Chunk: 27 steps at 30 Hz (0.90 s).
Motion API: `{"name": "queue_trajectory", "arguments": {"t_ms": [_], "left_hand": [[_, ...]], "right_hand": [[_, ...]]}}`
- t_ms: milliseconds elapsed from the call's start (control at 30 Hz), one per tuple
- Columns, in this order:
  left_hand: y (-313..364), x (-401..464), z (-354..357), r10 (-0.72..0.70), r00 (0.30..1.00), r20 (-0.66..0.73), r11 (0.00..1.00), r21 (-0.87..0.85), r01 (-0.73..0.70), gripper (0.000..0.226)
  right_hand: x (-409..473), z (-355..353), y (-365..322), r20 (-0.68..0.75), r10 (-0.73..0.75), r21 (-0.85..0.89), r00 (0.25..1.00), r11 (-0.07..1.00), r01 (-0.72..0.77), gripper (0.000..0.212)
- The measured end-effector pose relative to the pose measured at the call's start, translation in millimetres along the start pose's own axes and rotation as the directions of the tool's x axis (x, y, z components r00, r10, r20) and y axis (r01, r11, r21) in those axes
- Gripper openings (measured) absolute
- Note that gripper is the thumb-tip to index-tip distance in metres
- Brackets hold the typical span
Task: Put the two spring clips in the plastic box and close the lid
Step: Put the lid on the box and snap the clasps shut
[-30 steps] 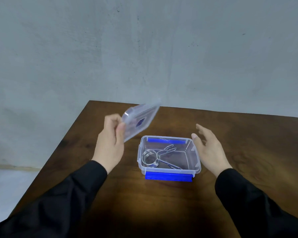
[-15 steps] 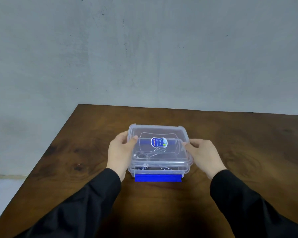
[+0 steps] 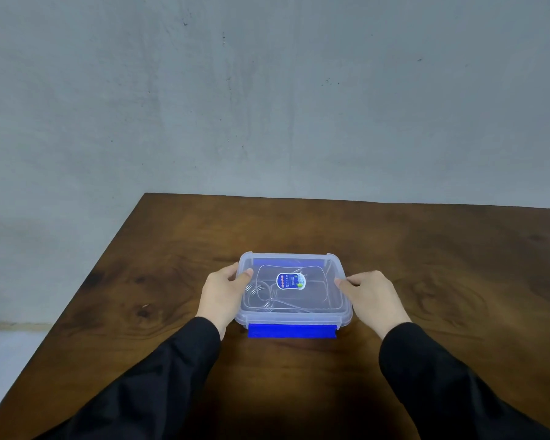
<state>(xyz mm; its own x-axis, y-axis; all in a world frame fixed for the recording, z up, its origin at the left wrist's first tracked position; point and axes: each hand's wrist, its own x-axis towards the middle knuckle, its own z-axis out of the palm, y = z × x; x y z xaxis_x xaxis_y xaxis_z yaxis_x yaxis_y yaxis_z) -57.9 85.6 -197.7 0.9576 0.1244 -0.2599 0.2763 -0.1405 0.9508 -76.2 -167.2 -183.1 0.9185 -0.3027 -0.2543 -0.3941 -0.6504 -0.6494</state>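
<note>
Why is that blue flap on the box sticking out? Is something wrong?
Nothing is broken. The lid sits flat on the plastic box, but the near blue latch still hangs open, not snapped. Both hands, left and right, steady the sides.

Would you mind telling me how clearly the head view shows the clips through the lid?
Head view: sharp overall, no motion blur; the clear lid hazes the spring clips into faint coils; a dark shadow pools on the table near the sleeves.

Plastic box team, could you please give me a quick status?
Left hand, right hand on lid. Lid seated on box, blue latch unfastened. Nothing obstructing.
</note>
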Motion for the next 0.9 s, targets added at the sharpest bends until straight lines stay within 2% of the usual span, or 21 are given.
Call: {"name": "queue_trajectory", "arguments": {"t_ms": [133, 267, 333, 400, 467, 500, 533, 667, 767, 900], "left_hand": [[4.5, 4.1, -4.3, 0.010, 0.998, 0.056, 0.997, 0.079, -0.014, 0.029], [6.1, 7.9, -7.6, 0.006, 0.990, 0.143, 0.982, 0.185, -0.032, 0.029], [6.7, 11.5, -9.2, -0.018, 0.985, 0.171, 0.984, 0.178, -0.013, 0.026], [6.9, 21.0, -11.3, -0.076, 0.985, 0.153, 0.983, 0.177, 0.048, 0.049], [11.0, 32.2, -12.2, -0.133, 0.982, 0.130, 0.974, 0.200, 0.106, 0.078], [12.3, 38.4, -11.9, -0.138, 0.981, 0.133, 0.973, 0.204, 0.109, 0.086], [13.9, 44.2, -11.1, -0.144, 0.979, 0.143, 0.972, 0.208, 0.113, 0.086], [24.1, 56.3, -2.3, -0.129, 0.961, 0.244, 0.964, 0.257, 0.064, 0.058], [25.5, 60.2, 0.4, -0.091, 0.954, 0.285, 0.974, 0.224, 0.026, 0.063], [18.7, 64.3, 1.4, -0.030, 0.954, 0.300, 0.990, 0.142, -0.014, 0.063]], "right_hand": [[0.3, 2.9, 3.3, 0.000, -0.016, -0.008, 1.000, 1.000, 0.016, 0.032], [-0.9, 9.6, 7.6, -0.009, -0.096, -0.019, 0.995, 0.995, 0.095, 0.018], [2.1, 12.2, 7.9, 0.005, -0.069, 0.002, 0.998, 0.998, 0.069, 0.026], [8.5, 13.9, 7.0, -0.001, -0.033, 0.041, 0.999, 0.999, 0.033, 0.034], [15.5, 11.4, 0.8, 0.007, -0.059, 0.067, 0.998, 0.996, 0.058, 0.047], [18.6, 10.1, -4.2, 0.034, -0.075, 0.087, 0.997, 0.994, 0.071, 0.050], [21.0, 8.3, -11.0, 0.068, -0.075, 0.120, 0.995, 0.991, 0.067, 0.052], [37.4, 7.4, -30.1, 0.169, 0.034, 0.174, 0.985, 0.983, -0.064, 0.055], [47.7, 11.2, -28.0, 0.219, 0.080, 0.194, 0.972, 0.973, -0.124, 0.054], [50.8, 14.4, -19.7, 0.218, 0.008, 0.364, 0.976, 0.927, -0.089, 0.046]]}}
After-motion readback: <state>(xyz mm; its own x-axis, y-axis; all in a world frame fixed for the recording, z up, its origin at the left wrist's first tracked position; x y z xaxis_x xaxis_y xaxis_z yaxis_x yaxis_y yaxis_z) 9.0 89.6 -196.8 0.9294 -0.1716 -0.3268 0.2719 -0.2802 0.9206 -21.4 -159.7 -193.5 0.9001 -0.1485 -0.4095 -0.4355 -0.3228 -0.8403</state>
